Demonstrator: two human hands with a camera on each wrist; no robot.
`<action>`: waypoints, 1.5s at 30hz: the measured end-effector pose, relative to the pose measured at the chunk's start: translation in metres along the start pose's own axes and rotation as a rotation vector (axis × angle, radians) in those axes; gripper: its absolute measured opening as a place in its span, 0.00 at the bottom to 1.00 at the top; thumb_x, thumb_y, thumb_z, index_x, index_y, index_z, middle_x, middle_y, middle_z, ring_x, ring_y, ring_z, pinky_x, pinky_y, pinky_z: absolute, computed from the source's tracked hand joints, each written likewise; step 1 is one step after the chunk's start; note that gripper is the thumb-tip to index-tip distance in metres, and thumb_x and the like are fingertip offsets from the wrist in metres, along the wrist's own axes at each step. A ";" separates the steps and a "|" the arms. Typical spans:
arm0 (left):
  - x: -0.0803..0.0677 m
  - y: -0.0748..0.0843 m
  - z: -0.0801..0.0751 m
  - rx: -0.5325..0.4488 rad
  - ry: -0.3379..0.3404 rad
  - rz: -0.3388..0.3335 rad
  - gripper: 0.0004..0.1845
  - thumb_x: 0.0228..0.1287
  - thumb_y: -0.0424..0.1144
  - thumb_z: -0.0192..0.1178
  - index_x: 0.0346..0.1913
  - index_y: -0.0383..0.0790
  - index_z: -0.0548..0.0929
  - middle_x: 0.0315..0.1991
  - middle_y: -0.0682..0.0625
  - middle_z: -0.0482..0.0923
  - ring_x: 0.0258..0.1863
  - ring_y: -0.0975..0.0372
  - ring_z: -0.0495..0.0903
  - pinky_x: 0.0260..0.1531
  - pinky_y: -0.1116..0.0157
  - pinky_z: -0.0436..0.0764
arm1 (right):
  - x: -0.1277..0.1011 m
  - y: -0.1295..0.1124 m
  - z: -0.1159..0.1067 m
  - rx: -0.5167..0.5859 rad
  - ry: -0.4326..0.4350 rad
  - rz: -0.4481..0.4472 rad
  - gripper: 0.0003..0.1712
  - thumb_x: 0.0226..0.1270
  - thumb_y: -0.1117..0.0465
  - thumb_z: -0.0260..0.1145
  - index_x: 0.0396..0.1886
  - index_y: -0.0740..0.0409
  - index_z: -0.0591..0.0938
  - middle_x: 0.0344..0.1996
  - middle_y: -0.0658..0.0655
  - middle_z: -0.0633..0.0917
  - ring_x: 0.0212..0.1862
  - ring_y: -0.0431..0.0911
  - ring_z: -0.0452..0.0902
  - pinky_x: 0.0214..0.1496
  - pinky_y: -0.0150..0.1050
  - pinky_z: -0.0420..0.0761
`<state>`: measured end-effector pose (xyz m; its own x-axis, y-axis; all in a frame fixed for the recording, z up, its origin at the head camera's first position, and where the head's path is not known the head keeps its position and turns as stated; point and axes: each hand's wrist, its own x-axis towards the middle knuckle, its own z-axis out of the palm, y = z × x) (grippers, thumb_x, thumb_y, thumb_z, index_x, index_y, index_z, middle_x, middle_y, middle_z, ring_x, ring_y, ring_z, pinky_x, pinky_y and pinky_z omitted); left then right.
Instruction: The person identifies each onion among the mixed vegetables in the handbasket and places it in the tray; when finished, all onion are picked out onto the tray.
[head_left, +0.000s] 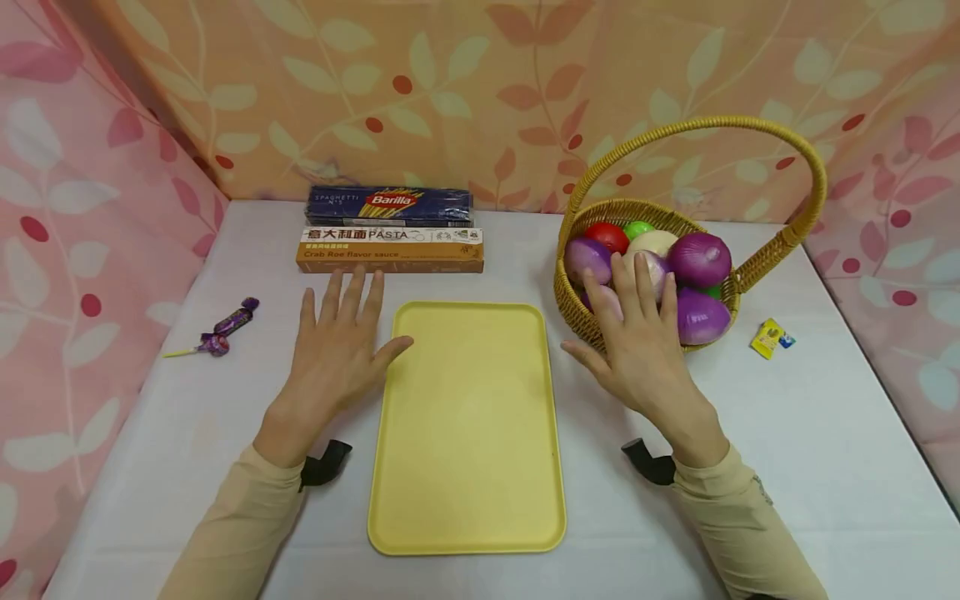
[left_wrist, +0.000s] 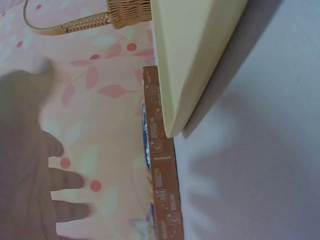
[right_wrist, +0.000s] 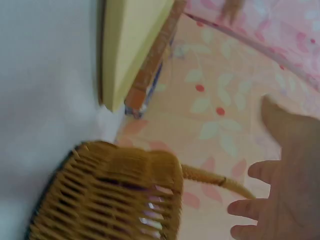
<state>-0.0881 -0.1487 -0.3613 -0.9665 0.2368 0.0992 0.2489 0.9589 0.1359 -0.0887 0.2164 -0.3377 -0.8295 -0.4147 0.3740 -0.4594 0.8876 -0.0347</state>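
While wrist views miss them, onions [head_left: 699, 258] fill the basket [head_left: 573, 304]; both hands [head_left: 633, 346] hover spread.

We are seeing the tray [head_left: 467, 433] lying between two hands, pasta boxes [head_left: 390, 250] behind it, basket [head_left: 600, 325] sitting right.

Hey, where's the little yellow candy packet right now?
In the head view, the yellow candy packet lies on the white table at the right, just beyond the wicker basket and apart from it.
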 end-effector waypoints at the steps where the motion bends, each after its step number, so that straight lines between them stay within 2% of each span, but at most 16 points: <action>1: 0.001 0.000 0.001 -0.025 -0.011 -0.007 0.43 0.70 0.63 0.47 0.76 0.36 0.53 0.75 0.35 0.56 0.74 0.41 0.55 0.69 0.39 0.56 | 0.000 0.003 -0.003 -0.001 0.014 0.016 0.45 0.68 0.34 0.54 0.76 0.55 0.59 0.76 0.68 0.53 0.78 0.66 0.42 0.73 0.70 0.41; 3: 0.003 -0.002 0.003 -0.102 -0.023 -0.028 0.36 0.71 0.55 0.52 0.72 0.32 0.62 0.66 0.33 0.69 0.65 0.40 0.70 0.61 0.41 0.68 | 0.001 0.009 -0.009 -0.003 0.068 0.055 0.42 0.63 0.43 0.64 0.72 0.57 0.65 0.72 0.71 0.62 0.75 0.68 0.51 0.72 0.71 0.47; 5: 0.005 -0.005 0.008 -0.190 -0.035 -0.052 0.29 0.72 0.50 0.53 0.65 0.29 0.71 0.54 0.34 0.79 0.52 0.42 0.79 0.49 0.44 0.76 | 0.000 0.017 -0.017 0.007 0.127 0.110 0.39 0.59 0.50 0.68 0.69 0.60 0.69 0.67 0.73 0.68 0.70 0.69 0.59 0.70 0.71 0.53; 7: 0.007 -0.009 0.012 -0.272 -0.059 -0.077 0.24 0.72 0.48 0.53 0.57 0.29 0.76 0.44 0.37 0.82 0.42 0.45 0.81 0.41 0.47 0.78 | -0.003 0.026 -0.025 0.022 0.165 0.179 0.36 0.58 0.54 0.68 0.66 0.62 0.72 0.63 0.73 0.71 0.66 0.70 0.65 0.68 0.69 0.58; 9: 0.009 -0.014 0.018 -0.344 -0.093 -0.097 0.20 0.72 0.47 0.53 0.50 0.32 0.79 0.34 0.42 0.81 0.34 0.51 0.79 0.36 0.53 0.77 | -0.007 0.036 -0.033 0.031 0.157 0.262 0.36 0.59 0.54 0.68 0.65 0.63 0.72 0.61 0.75 0.72 0.63 0.71 0.66 0.65 0.69 0.61; 11: 0.011 -0.019 0.024 -0.395 -0.141 -0.105 0.17 0.72 0.47 0.52 0.43 0.35 0.79 0.29 0.46 0.78 0.31 0.55 0.75 0.33 0.58 0.74 | -0.011 0.045 -0.040 0.046 0.090 0.349 0.38 0.60 0.52 0.67 0.67 0.64 0.69 0.61 0.76 0.71 0.62 0.72 0.65 0.62 0.71 0.62; 15: 0.015 -0.025 0.034 -0.472 -0.213 -0.110 0.16 0.73 0.48 0.51 0.38 0.39 0.79 0.27 0.48 0.74 0.30 0.57 0.72 0.32 0.62 0.69 | -0.017 0.062 -0.047 0.072 -0.139 0.500 0.46 0.65 0.41 0.62 0.74 0.62 0.60 0.64 0.78 0.66 0.60 0.77 0.63 0.53 0.74 0.63; 17: 0.016 -0.026 0.037 -0.496 -0.226 -0.105 0.15 0.73 0.48 0.51 0.38 0.39 0.79 0.28 0.49 0.75 0.30 0.57 0.72 0.33 0.63 0.69 | -0.017 0.067 -0.048 0.086 -0.240 0.535 0.49 0.66 0.37 0.59 0.75 0.61 0.56 0.64 0.79 0.64 0.59 0.77 0.63 0.52 0.74 0.64; 19: 0.016 -0.027 0.040 -0.508 -0.229 -0.091 0.15 0.72 0.48 0.52 0.37 0.40 0.80 0.28 0.49 0.75 0.30 0.58 0.72 0.32 0.63 0.69 | -0.016 0.070 -0.046 0.094 -0.300 0.552 0.51 0.66 0.34 0.58 0.76 0.61 0.54 0.64 0.79 0.64 0.59 0.77 0.63 0.52 0.73 0.65; 25: 0.016 -0.027 0.043 -0.519 -0.243 -0.048 0.12 0.70 0.46 0.57 0.32 0.42 0.79 0.24 0.52 0.71 0.26 0.61 0.68 0.29 0.64 0.66 | -0.014 0.072 -0.045 0.139 -0.360 0.586 0.57 0.64 0.33 0.60 0.78 0.60 0.46 0.62 0.81 0.64 0.59 0.76 0.65 0.53 0.72 0.67; 30: 0.016 -0.026 0.044 -0.509 -0.235 -0.029 0.10 0.69 0.44 0.58 0.31 0.42 0.77 0.23 0.52 0.69 0.25 0.61 0.67 0.29 0.64 0.65 | -0.015 0.073 -0.045 0.152 -0.348 0.576 0.55 0.64 0.37 0.63 0.76 0.63 0.49 0.60 0.82 0.67 0.56 0.77 0.67 0.53 0.70 0.68; 35: 0.016 -0.025 0.044 -0.509 -0.228 -0.022 0.09 0.69 0.42 0.58 0.33 0.42 0.79 0.23 0.51 0.69 0.25 0.61 0.68 0.29 0.64 0.65 | -0.016 0.067 -0.052 0.132 -0.253 0.560 0.46 0.64 0.42 0.64 0.70 0.67 0.60 0.59 0.79 0.70 0.55 0.74 0.68 0.52 0.69 0.68; 39: 0.016 -0.025 0.043 -0.501 -0.230 -0.029 0.08 0.69 0.42 0.57 0.34 0.42 0.79 0.23 0.51 0.70 0.25 0.61 0.68 0.29 0.64 0.66 | -0.016 0.057 -0.059 0.150 -0.124 0.519 0.42 0.64 0.43 0.65 0.67 0.66 0.66 0.59 0.75 0.71 0.55 0.71 0.68 0.54 0.69 0.68; 42: 0.016 -0.026 0.043 -0.499 -0.231 -0.038 0.08 0.69 0.42 0.57 0.34 0.42 0.79 0.23 0.51 0.70 0.26 0.60 0.68 0.29 0.64 0.66 | -0.013 0.044 -0.063 0.212 -0.027 0.446 0.41 0.61 0.46 0.69 0.67 0.62 0.69 0.60 0.72 0.71 0.56 0.69 0.70 0.56 0.69 0.69; 45: 0.016 -0.027 0.042 -0.504 -0.230 -0.038 0.08 0.69 0.42 0.57 0.34 0.41 0.79 0.24 0.51 0.70 0.26 0.60 0.68 0.29 0.64 0.66 | -0.010 0.025 -0.064 0.279 0.032 0.325 0.40 0.55 0.52 0.76 0.66 0.57 0.71 0.59 0.68 0.71 0.56 0.66 0.72 0.54 0.68 0.73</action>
<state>-0.1127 -0.1643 -0.4047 -0.9502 0.2853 -0.1251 0.1581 0.7876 0.5955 -0.0718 0.2557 -0.2833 -0.9370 -0.1123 0.3308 -0.2478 0.8811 -0.4028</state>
